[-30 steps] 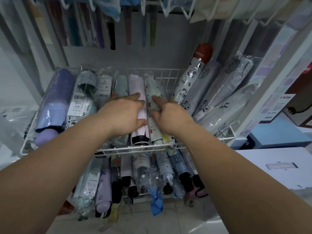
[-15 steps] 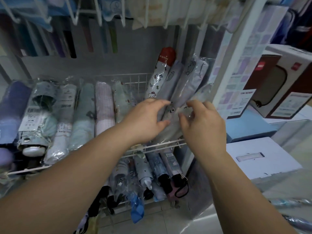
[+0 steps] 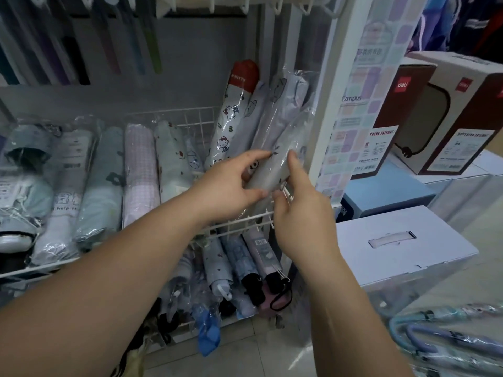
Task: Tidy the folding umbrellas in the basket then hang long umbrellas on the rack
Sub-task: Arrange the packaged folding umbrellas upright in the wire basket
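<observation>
A white wire basket (image 3: 236, 226) holds several folding umbrellas in clear sleeves. On its left side a pink checked umbrella (image 3: 140, 170) and pale green ones lie flat in a row. At the right end a few stand slanted, among them a cat-print umbrella with a red cap (image 3: 234, 110). My left hand (image 3: 231, 183) and my right hand (image 3: 296, 205) both grip the lower end of a grey folding umbrella (image 3: 275, 156) that leans against the rack's white post. Long umbrellas (image 3: 446, 341) with curved handles lie at the bottom right.
A lower basket (image 3: 245, 273) under the first one holds more folding umbrellas. Long umbrellas (image 3: 109, 47) hang from white hooks above. The white rack post (image 3: 332, 104) stands right of the basket. Boxes, a white one (image 3: 402, 240) and brown ones (image 3: 446, 112), fill the right.
Both hands left the checked and white umbrellas in the middle of the basket, moved right to the slanted ones, and now grip the grey one. The view swung right.
</observation>
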A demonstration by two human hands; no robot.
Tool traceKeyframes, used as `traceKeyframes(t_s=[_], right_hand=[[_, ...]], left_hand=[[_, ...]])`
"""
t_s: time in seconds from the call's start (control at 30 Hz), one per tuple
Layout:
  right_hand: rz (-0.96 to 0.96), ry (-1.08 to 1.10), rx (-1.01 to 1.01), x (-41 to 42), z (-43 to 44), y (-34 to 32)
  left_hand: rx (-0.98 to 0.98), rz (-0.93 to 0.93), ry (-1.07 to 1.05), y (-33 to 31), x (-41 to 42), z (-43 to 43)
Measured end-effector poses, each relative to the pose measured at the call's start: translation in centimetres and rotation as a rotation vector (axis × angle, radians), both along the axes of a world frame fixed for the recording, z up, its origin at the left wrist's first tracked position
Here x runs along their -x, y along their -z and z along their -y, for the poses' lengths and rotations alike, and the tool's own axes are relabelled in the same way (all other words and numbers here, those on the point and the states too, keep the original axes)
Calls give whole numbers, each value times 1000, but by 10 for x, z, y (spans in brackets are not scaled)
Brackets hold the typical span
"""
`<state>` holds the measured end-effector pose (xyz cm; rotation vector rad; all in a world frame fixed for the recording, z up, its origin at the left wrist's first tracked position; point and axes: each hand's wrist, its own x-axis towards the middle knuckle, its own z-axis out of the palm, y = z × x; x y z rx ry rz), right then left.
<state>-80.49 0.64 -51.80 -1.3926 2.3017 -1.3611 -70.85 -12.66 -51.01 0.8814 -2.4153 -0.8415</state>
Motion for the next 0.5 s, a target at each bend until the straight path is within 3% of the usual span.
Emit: traceKeyframes(t_s=[0.2,0.5], right_hand=[[141,-44,132,19,5,4],[145,-34,306,9,17,23]], left_hand=[[-14,-69,-23,7,3,0],[-1,-131,52,3,-4,-3]])
